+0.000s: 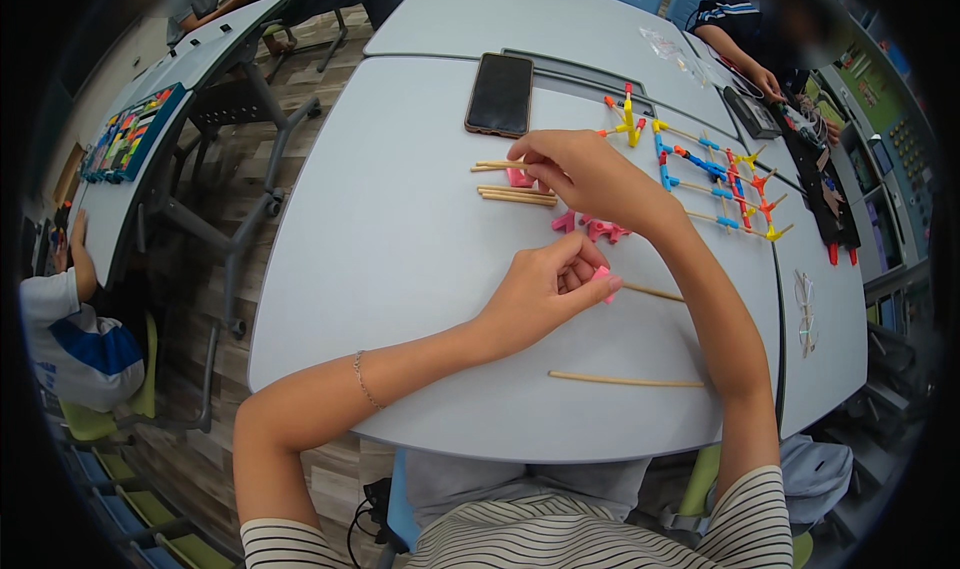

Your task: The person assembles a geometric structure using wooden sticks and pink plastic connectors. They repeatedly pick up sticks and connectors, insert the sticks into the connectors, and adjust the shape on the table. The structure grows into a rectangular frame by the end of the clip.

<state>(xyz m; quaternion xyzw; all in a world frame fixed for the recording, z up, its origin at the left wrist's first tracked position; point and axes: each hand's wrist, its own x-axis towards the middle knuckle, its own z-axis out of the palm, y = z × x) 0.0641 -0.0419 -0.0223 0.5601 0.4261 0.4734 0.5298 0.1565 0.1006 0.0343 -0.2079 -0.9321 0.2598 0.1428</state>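
Observation:
Between the thumb and fingers of my left hand (540,294) is a pink connector (604,283). A wooden stick (652,291) runs to the right from this connector, toward my right forearm. Farther up the table, the fingers of my right hand (585,174) pinch the right end of a wooden stick (492,166); the fingertips partly hide the grip. Beside those fingers lies another pink connector (519,178), and just nearer is a small bundle of sticks (515,196). Several loose pink connectors (598,230) sit between my hands. One lone stick (625,379) lies near the front edge.
A frame of sticks and coloured connectors (722,179) stands right of my right hand. Behind my hands lies a dark phone (499,94). Glasses (805,314) rest at the right. Across the table a person's hand (767,84) is by a black case (752,114).

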